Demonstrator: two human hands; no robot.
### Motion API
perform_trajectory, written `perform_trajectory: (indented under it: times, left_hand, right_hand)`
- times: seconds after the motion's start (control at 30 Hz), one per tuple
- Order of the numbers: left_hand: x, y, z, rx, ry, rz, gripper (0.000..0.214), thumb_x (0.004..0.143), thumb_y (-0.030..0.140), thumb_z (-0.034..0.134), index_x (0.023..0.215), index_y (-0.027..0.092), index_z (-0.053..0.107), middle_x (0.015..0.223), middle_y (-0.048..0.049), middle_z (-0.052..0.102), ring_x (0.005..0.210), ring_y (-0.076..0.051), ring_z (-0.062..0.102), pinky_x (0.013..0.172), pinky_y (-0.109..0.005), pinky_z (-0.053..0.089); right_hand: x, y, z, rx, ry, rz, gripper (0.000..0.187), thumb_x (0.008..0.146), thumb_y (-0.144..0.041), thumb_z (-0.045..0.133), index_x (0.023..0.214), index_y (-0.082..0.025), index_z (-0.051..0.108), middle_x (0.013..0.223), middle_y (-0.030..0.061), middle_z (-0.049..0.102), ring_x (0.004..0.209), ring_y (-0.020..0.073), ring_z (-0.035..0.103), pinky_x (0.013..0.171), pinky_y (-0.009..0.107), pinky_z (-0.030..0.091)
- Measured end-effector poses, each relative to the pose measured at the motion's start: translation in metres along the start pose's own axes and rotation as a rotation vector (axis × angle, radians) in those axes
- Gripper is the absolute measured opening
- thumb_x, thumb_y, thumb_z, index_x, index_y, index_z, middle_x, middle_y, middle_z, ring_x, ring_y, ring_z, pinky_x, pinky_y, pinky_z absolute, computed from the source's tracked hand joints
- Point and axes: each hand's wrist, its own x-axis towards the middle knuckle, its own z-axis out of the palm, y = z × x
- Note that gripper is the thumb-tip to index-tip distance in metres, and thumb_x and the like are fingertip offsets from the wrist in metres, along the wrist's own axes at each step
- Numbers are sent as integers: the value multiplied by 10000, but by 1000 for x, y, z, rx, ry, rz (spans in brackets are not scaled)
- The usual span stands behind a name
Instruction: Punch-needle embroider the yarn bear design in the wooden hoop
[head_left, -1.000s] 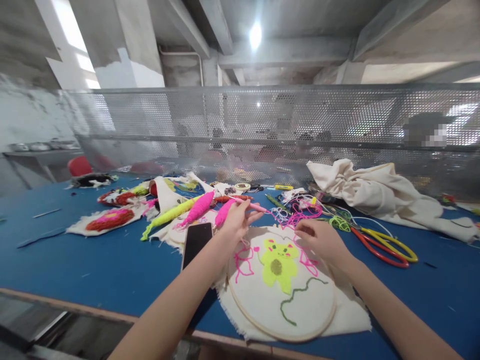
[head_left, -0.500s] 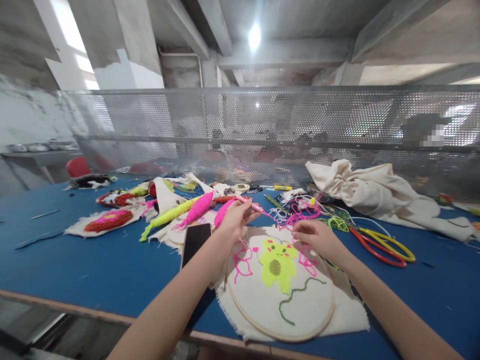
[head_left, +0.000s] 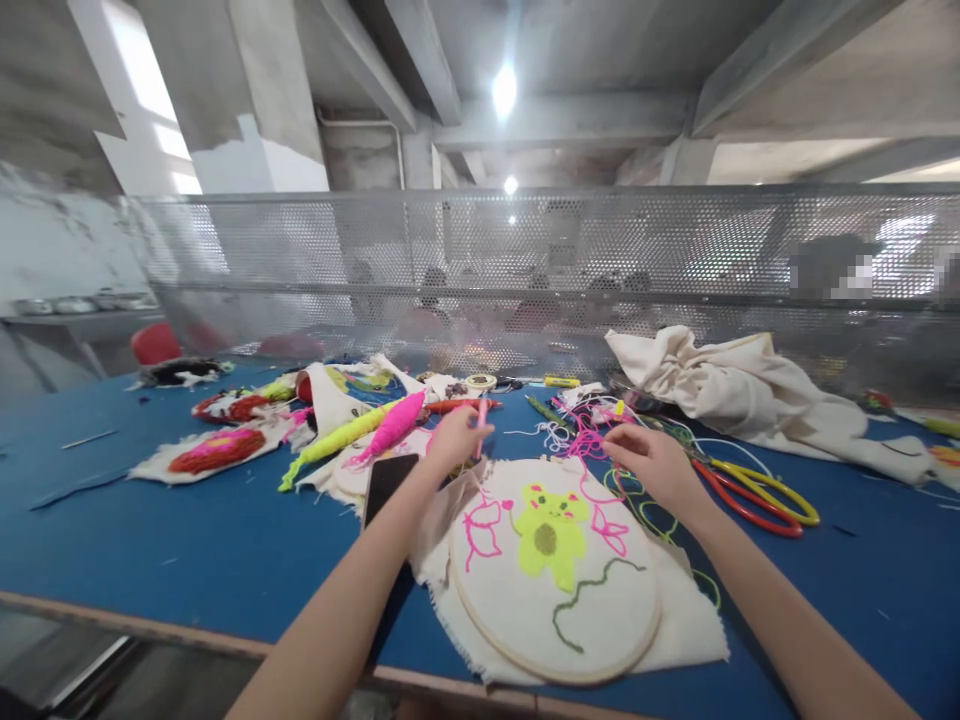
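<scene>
A round wooden embroidery hoop (head_left: 517,655) holds cream cloth stitched with a yellow-green figure (head_left: 551,530), pink shapes and a green wavy line. It lies on the blue table (head_left: 187,545) in front of me. My left hand (head_left: 454,440) is closed round a pink punch-needle tool (head_left: 481,420), held upright just beyond the hoop's far left rim. My right hand (head_left: 652,462) pinches a strand of pink yarn (head_left: 581,440) beyond the hoop's far right rim. The strand runs down towards the cloth.
A dark phone (head_left: 388,480) lies left of the hoop. Red and yellow scissors (head_left: 757,500) lie to the right. Pink and yellow yarn skeins (head_left: 375,428), finished tufted pieces (head_left: 217,450) and a bundle of cream cloth (head_left: 742,390) lie farther back. A perforated metal screen (head_left: 525,270) borders the table's far side.
My left hand has turned the pink tool from lying sideways to upright. My right hand has lifted off the hoop and moved back and right, drawing the pink yarn with it.
</scene>
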Motion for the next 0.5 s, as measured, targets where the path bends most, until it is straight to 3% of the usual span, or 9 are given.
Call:
perform_trajectory:
  times: [0.07, 0.13, 0.17, 0.23, 0.33, 0.5]
  left_hand:
    - [-11, 3, 16, 103, -98, 37, 253, 566, 224, 757, 718, 148, 570, 839, -91, 655, 919, -265, 591, 761, -330, 456]
    - [-19, 11, 28, 121, -196, 76, 326, 605, 269, 749, 876, 155, 607, 1044, -102, 637, 1051, -253, 544, 853, -326, 437]
    - [-23, 17, 32, 75, -257, 86, 346, 687, 322, 694, 979, 164, 598, 1095, -98, 626, 1044, -222, 554, 857, -314, 444]
    - [-27, 27, 36, -223, -398, 41, 365, 831, 358, 537, 1140, 163, 537, 1150, -115, 604, 1005, -187, 582, 838, -318, 467]
    - [-30, 37, 39, -533, -414, -19, 311, 852, 322, 517, 1107, 150, 560, 1048, -106, 647, 921, -165, 615, 807, -316, 485]
    - [-32, 41, 36, -687, -323, -35, 179, 823, 302, 548, 869, 146, 624, 783, -44, 684, 734, -132, 636, 746, -283, 491]
  right_hand:
    - [-2, -5, 4, 52, -60, 16, 219, 729, -405, 557, 667, -196, 573, 591, -3, 585, 521, 144, 519, 537, 262, 392]
    - [-4, -9, 8, 108, -113, 36, 209, 723, -395, 566, 662, -195, 570, 579, -11, 572, 500, 132, 504, 520, 257, 388]
    - [-5, -11, 9, 136, -134, 52, 202, 720, -387, 571, 662, -194, 569, 570, -14, 566, 492, 127, 499, 512, 253, 386]
    - [-6, -14, 12, 188, -169, 86, 190, 715, -371, 580, 659, -190, 564, 541, -22, 550, 475, 121, 494, 498, 247, 382]
    - [-8, -16, 17, 250, -200, 128, 181, 705, -354, 597, 660, -183, 557, 528, -26, 545, 474, 118, 509, 493, 242, 387]
    - [-11, -16, 31, 342, -277, 155, 184, 706, -350, 620, 699, -175, 562, 584, -19, 576, 497, 116, 547, 521, 245, 425]
